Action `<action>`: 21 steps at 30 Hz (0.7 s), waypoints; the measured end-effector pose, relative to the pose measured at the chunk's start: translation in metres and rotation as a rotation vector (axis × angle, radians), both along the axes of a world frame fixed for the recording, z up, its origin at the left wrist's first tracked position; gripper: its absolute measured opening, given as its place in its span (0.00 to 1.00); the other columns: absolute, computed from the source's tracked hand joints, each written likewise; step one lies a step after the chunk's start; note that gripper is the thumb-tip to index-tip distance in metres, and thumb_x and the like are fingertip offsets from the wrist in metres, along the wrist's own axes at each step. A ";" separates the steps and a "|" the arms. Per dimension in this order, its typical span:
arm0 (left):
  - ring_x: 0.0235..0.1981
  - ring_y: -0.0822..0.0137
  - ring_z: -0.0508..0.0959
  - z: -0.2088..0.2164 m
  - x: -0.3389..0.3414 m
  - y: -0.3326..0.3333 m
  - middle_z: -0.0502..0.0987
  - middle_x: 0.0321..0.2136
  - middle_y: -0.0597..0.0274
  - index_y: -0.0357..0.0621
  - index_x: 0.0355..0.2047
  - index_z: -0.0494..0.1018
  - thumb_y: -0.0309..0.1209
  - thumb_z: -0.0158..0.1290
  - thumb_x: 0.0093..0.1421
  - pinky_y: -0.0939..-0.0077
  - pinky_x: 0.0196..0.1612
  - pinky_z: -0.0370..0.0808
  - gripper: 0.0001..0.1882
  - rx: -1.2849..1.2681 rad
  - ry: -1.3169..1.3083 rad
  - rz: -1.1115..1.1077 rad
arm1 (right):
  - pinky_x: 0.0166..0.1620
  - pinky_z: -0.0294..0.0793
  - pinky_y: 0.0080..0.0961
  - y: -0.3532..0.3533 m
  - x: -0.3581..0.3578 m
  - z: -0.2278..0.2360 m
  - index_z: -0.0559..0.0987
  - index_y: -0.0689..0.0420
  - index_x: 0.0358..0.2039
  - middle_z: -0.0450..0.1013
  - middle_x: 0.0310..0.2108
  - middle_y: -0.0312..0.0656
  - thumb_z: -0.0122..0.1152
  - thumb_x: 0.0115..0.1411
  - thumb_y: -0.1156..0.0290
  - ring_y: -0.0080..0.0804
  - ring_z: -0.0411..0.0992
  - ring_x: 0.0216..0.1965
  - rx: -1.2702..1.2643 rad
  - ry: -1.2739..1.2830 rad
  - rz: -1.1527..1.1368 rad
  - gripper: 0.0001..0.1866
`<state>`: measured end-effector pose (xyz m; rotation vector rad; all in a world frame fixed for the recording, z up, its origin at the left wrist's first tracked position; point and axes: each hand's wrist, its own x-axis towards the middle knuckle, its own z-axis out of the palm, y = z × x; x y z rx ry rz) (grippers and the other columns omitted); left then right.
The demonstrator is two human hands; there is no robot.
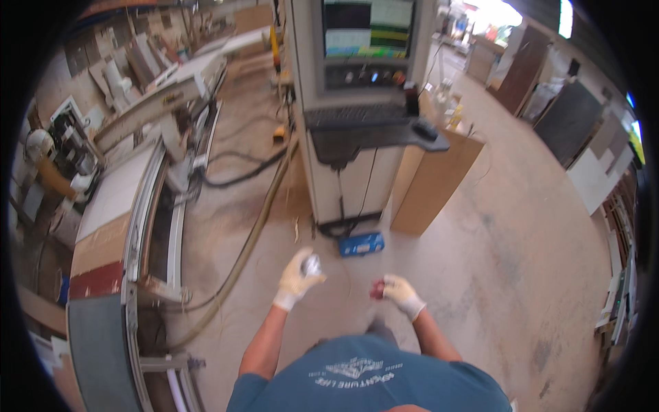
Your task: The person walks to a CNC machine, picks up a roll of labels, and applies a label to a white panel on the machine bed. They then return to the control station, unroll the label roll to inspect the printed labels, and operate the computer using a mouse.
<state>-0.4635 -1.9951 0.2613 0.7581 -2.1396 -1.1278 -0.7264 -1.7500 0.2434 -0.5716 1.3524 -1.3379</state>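
In front of my body, both hands wear cream work gloves with bare forearms behind them. My left hand is raised with the fingers curled round a small, shiny silver-white object; its exact kind is unclear. My right hand is apart from it, fingers bent inward. Something dark red shows at its fingertips, too blurred to tell whether it is a held thing or the fingertips themselves. Ahead of the hands, a blue box-shaped case lies on the floor at the foot of a control cabinet.
The cabinet carries a screen, a keyboard and a mouse on a black shelf. Beside it stands a brown board box. A thick hose crosses the floor at left, near a long machine bed. Panels lean along the right.
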 end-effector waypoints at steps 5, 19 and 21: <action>0.63 0.56 0.79 0.110 -0.068 0.015 0.79 0.61 0.49 0.39 0.67 0.69 0.47 0.82 0.43 0.61 0.67 0.73 0.55 -0.103 0.253 -0.170 | 0.58 0.79 0.35 -0.076 -0.023 0.103 0.67 0.63 0.71 0.76 0.59 0.49 0.71 0.68 0.63 0.39 0.78 0.56 -0.327 -0.207 0.261 0.37; 0.65 0.42 0.76 0.151 -0.143 -0.036 0.77 0.62 0.46 0.46 0.62 0.75 0.42 0.81 0.44 0.52 0.67 0.73 0.46 -0.240 0.154 0.070 | 0.60 0.76 0.29 -0.219 -0.092 0.159 0.64 0.60 0.74 0.75 0.59 0.42 0.75 0.64 0.70 0.29 0.76 0.57 -0.247 -0.431 0.597 0.42; 0.65 0.42 0.76 0.152 -0.137 -0.047 0.77 0.62 0.46 0.46 0.62 0.75 0.43 0.82 0.43 0.51 0.67 0.73 0.46 -0.218 0.124 0.047 | 0.57 0.77 0.27 -0.230 -0.088 0.158 0.63 0.60 0.74 0.75 0.58 0.42 0.74 0.64 0.71 0.28 0.76 0.56 -0.188 -0.460 0.608 0.41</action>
